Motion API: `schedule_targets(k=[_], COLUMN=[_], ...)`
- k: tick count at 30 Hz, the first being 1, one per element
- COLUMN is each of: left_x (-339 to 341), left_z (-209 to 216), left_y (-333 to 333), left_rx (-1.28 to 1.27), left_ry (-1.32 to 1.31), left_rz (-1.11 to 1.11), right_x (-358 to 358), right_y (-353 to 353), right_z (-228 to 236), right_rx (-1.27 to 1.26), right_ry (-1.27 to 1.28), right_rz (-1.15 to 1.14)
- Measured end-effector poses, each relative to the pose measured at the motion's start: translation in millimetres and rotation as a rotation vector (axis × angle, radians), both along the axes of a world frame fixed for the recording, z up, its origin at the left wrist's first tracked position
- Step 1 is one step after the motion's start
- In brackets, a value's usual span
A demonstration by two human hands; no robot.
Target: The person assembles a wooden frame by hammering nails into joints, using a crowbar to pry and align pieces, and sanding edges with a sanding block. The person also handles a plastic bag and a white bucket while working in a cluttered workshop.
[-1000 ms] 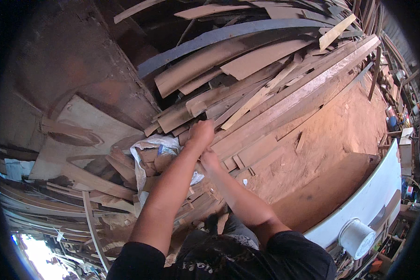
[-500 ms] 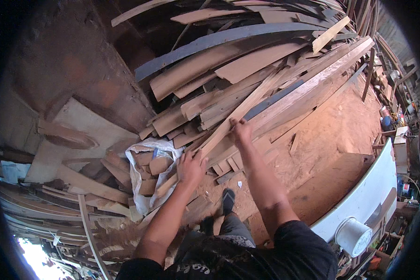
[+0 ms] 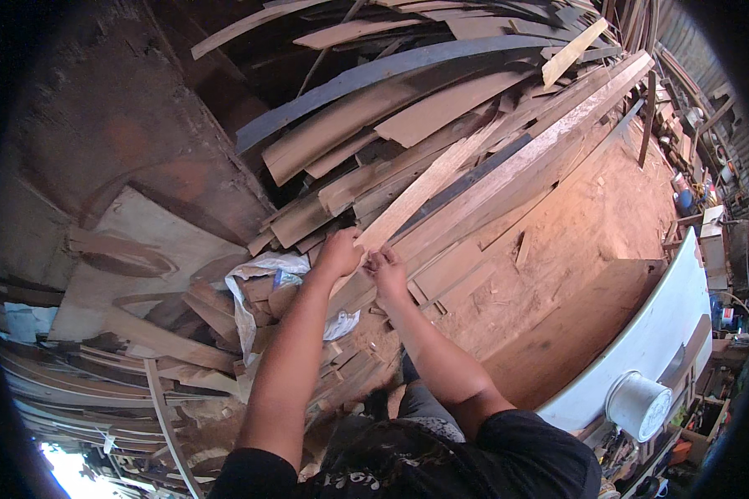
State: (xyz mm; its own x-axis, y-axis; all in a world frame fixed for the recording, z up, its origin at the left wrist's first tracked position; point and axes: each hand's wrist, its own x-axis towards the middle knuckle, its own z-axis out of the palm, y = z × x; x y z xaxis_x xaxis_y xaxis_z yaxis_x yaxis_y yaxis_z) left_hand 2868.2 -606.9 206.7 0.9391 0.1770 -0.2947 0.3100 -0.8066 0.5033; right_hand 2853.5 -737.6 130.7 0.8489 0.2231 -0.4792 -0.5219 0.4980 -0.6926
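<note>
A long, pale wooden strip slants away from me to the upper right, its broad face showing. My left hand is closed round it near its close end. Just to the right, my right hand has its fingers bent and pinched at the strip's lower edge; the fingertips are partly hidden. Beneath and beside the strip lies a thick, long plank, with a dark narrow board along its upper side. Under my left forearm is a white sack of wood offcuts.
Stacked boards fill the far side. A curved blue-grey board lies across them. To the right stand a white panel and a white bucket. Sawdust covers the floor. Plywood sheets lean at the left.
My right hand has slid left and closer to me along the strip. My left hand has moved slightly farther away. The strip has turned to show more of its broad face.
</note>
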Motion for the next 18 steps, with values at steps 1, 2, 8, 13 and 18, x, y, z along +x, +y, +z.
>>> schedule_targets(k=[1,2,8,13,18], left_x=[0,-2,-2,-12,28], left_z=[-1,-3,22,26,46], left_y=[0,1,-48,-57,-51], left_rx=[0.0,0.001,0.187,0.24,0.378], left_ry=[-0.018,-0.036,0.001,-0.089,-0.303], left_rz=[-0.036,-0.069,-0.099,-0.043,-0.088], right_x=[0,0,-1,1,10], right_y=[-6,-12,-28,-31,-52], right_z=[1,3,1,7,-59], right_rx=[-0.045,-0.063,-0.309,-0.456,-0.606], right_ry=[-0.006,0.003,-0.071,-0.105,-0.1], right_rz=[0.015,0.009,-0.03,0.005,-0.04])
